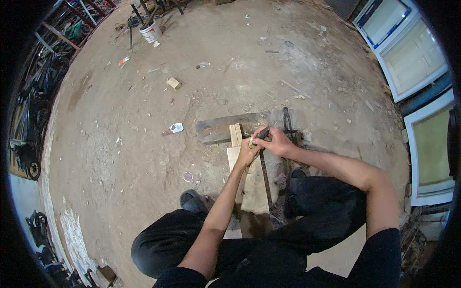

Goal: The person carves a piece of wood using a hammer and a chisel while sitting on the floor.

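My left hand (248, 150) grips a small pale yellow object (251, 142), too small to make out clearly. My right hand (278, 141) is closed on a dark pointed tool (263, 133), held against that object just above pale wooden boards (249, 187). The boards reach toward a weathered grey timber (213, 128) lying crosswise on the floor. Black metal pincers (286, 117) stand out beyond my right hand at the timber's right part.
My bent legs and dark shoes (192, 201) flank the boards. A small wood block (174, 83) and scraps lie on the dusty floor (120, 182). A white bucket (150, 32) stands farther off. White framed glazed panels (430, 153) line the right side, stacked metal clutter (38, 96) the left.
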`<state>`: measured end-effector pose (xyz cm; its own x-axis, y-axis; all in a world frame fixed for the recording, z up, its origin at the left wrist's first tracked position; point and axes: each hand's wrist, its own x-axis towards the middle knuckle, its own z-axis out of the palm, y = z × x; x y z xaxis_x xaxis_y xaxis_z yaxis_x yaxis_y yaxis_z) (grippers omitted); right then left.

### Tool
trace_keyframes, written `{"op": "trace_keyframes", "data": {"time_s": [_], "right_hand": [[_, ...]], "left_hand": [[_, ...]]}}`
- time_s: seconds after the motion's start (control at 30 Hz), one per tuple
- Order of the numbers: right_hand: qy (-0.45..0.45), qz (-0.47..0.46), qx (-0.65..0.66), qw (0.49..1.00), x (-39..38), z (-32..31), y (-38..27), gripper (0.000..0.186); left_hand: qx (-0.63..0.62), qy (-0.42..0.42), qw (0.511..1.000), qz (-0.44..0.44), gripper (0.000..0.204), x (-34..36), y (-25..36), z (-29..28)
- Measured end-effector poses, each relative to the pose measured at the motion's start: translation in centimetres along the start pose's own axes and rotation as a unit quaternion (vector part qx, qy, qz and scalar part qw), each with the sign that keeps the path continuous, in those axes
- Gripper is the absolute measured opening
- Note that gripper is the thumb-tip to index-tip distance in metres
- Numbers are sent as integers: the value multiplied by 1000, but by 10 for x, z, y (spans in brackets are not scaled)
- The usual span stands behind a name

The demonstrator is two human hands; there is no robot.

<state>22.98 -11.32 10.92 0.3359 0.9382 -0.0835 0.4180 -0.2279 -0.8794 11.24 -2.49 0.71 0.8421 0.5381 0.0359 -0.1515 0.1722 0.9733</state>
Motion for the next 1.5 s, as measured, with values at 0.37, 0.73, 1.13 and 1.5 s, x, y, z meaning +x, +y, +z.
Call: {"op": "trace_keyframes", "data": {"time_s": [0.37, 0.73, 1.13, 1.5], "right_hand": [[11, -1, -23, 1000, -3, -5, 4, 25], [6, 44, 28, 999, -21, -11, 3, 31], [-45, 132, -76, 987, -31, -20, -19, 32], [33, -45, 88, 995, -17, -20, -13, 27]], "left_hand": [[2, -25, 999, -22, 7, -2, 10, 1], [67, -125, 983, -120, 15, -1, 25, 2], [109, -167, 977, -79, 63, -8, 46, 8], [91, -81, 988, -92, 20, -12, 30, 5]]}}
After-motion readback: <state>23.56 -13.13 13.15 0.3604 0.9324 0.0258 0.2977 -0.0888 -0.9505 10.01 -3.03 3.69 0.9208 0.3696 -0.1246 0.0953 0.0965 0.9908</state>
